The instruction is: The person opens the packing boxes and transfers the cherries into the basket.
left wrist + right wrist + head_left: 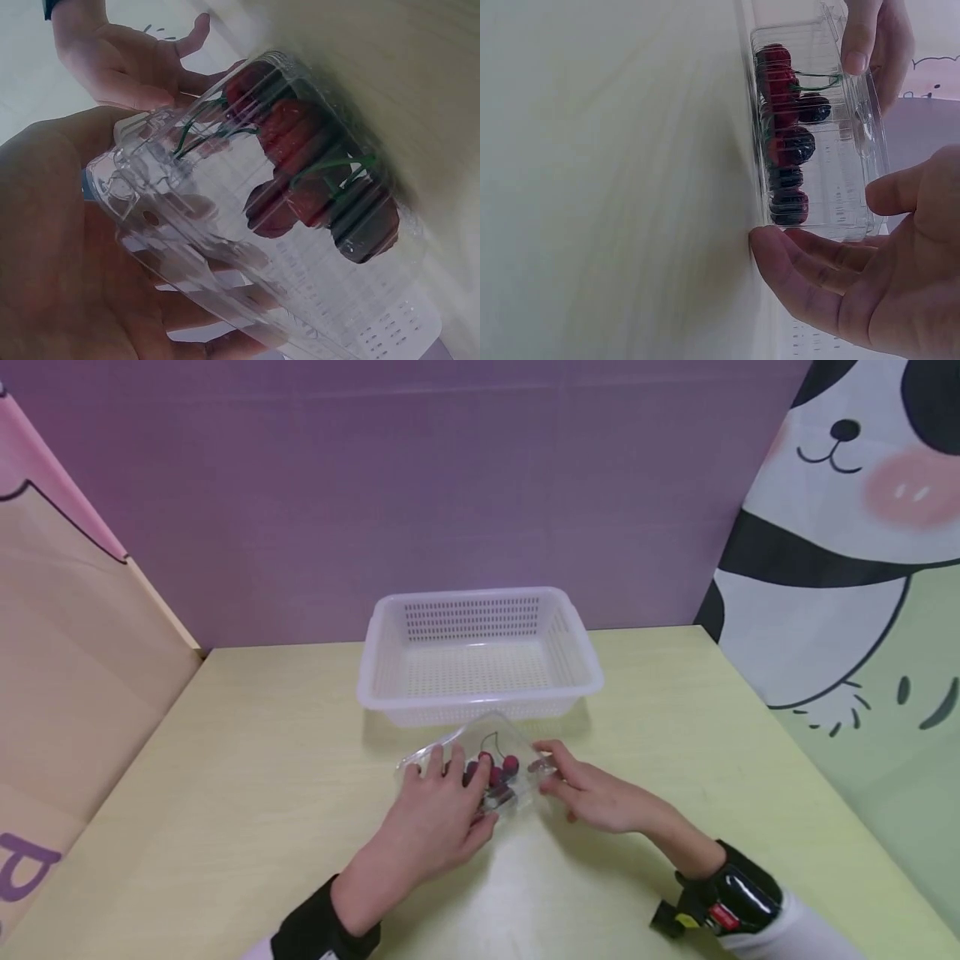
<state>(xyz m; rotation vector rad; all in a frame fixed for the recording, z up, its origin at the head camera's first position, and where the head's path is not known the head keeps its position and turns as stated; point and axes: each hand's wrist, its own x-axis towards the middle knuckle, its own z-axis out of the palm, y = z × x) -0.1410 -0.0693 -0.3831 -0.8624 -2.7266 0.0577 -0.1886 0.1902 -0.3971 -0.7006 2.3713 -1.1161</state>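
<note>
A clear plastic box of dark red cherries with green stems sits on the table, in front of the white basket. My left hand rests across the top of the box, its fingers spread and fairly straight. Through the clear plastic in the left wrist view, those fingers show over the lid. At the right end of the box, my right hand holds it, thumb at the lid's rim and fingers bent around the lower edge. Whether the lid is fully closed, I cannot tell.
A white perforated basket stands just behind the box, near the back of the pale wooden table. A purple backdrop rises behind the table, with printed panels at the left and right, one showing a panda.
</note>
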